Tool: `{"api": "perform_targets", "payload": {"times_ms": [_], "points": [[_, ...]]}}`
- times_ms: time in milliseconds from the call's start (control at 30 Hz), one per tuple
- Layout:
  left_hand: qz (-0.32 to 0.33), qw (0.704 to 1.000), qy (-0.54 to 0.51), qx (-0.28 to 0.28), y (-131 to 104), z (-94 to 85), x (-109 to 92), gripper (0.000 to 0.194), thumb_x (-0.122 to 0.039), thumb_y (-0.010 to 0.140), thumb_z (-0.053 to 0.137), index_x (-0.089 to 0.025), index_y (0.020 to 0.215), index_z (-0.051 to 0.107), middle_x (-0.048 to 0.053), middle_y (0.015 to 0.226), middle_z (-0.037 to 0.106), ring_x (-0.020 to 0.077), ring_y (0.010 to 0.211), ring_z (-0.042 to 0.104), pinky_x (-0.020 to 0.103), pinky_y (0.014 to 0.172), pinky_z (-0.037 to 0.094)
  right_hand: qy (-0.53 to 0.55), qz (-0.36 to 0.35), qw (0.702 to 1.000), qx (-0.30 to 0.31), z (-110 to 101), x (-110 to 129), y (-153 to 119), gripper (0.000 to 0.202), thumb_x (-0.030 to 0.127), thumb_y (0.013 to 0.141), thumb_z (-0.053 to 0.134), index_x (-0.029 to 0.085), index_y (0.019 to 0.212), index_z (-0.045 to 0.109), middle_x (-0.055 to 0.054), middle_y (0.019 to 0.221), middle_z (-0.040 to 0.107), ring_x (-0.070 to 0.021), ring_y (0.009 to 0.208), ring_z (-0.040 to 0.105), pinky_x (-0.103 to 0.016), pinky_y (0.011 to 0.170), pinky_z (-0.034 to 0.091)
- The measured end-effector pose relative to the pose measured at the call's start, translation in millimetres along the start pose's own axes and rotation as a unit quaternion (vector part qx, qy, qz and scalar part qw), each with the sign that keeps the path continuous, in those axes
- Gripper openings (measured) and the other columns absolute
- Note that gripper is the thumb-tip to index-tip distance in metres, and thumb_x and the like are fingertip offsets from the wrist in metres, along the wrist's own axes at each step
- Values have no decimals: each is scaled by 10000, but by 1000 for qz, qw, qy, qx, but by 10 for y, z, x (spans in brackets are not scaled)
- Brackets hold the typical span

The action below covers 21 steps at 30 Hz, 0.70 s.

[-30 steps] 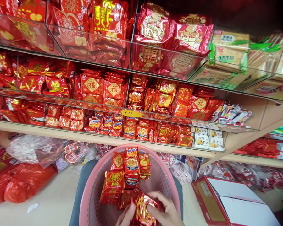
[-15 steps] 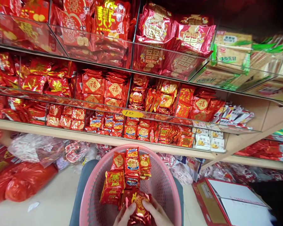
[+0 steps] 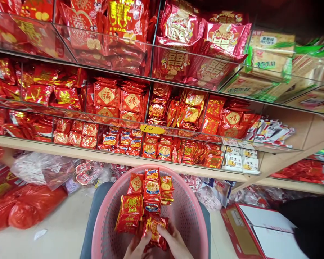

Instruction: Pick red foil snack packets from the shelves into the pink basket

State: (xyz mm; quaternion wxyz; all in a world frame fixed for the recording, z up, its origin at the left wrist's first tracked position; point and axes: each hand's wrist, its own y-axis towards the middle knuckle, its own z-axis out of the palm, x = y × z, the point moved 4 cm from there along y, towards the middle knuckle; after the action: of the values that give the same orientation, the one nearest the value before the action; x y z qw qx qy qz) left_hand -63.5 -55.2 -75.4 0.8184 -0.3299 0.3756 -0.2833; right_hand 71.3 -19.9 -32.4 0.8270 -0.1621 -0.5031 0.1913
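A pink perforated basket (image 3: pixel 105 216) stands at the bottom centre, with stacks of small red snack packets (image 3: pixel 131 207) inside. Near its front, my left hand (image 3: pixel 138 246) and my right hand (image 3: pixel 172 240) are closed on red packets with gold print (image 3: pixel 154 228), thumbs on top and fingers partly hidden below. These held packets lie just in front of a middle stack with blue-and-white labels (image 3: pixel 152 189). To the right of that stack sits a smaller pile of biscuit packets (image 3: pixel 166 187).
Shelves with clear dividers (image 3: pixel 132 158) hold rows of packaged snacks above the basket. A yellow tag (image 3: pixel 152 128) reads 10. Red plastic bags (image 3: pixel 37 208) lie on the floor at left; an open carton (image 3: pixel 270 230) is at right. A dark shape intrudes at right.
My hands and the held packets have shifted slightly left and up, closer to the stacks. The dark shape at the right covers more of the carton.
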Motion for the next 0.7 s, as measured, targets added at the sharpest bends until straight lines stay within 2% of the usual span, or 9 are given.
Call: {"api": "perform_targets", "payload": {"times_ms": [100,200,267,400,567,700], "points": [[-13,1000,-1,-4,-60,7,-51,474,-369,641,768,-272,1063,574,64,1056,661,278,974,637,405,879,471,-20,3,1000,-8,6,-28,21,467,404,577,797,166,952,652,-80,1038,724,-280,1022,638,-406,921,473],[-32,999,-3,-42,-104,4,-88,541,-312,655,763,-253,1130,510,94,1148,618,291,1016,617,396,861,477,-17,8,1000,-18,-3,-79,44,477,407,559,803,173,946,653,-76,1032,725,-283,1036,632,-402,921,477],[-37,997,-14,-69,-107,-9,-97,518,-249,662,751,-235,1113,497,98,1113,629,277,995,622,357,829,485,-8,14,1000,-26,-21,-120,66,470,402,570,797,181,957,646,-69,1017,729,-277,1037,633,-406,938,468],[-9,997,-50,-64,-95,-5,-129,317,-189,679,722,-211,949,556,72,960,672,235,939,630,305,810,479,-14,13,999,-39,-37,-148,112,452,406,605,771,185,979,647,-74,1038,721,-270,1059,621,-414,969,446],[-6,991,-85,-100,-135,12,-174,155,-119,727,659,-215,807,568,44,832,688,219,899,643,342,927,440,-4,17,1000,-16,58,-105,161,424,384,648,742,190,1012,645,-68,1039,722,-251,1038,634,-396,953,456],[17,984,-131,-117,-166,70,-196,147,-50,766,585,-195,759,566,41,765,672,221,936,642,345,996,393,-16,26,999,-29,87,-91,210,423,376,610,760,202,982,658,-57,1010,731,-247,998,651,-382,924,473]]}}
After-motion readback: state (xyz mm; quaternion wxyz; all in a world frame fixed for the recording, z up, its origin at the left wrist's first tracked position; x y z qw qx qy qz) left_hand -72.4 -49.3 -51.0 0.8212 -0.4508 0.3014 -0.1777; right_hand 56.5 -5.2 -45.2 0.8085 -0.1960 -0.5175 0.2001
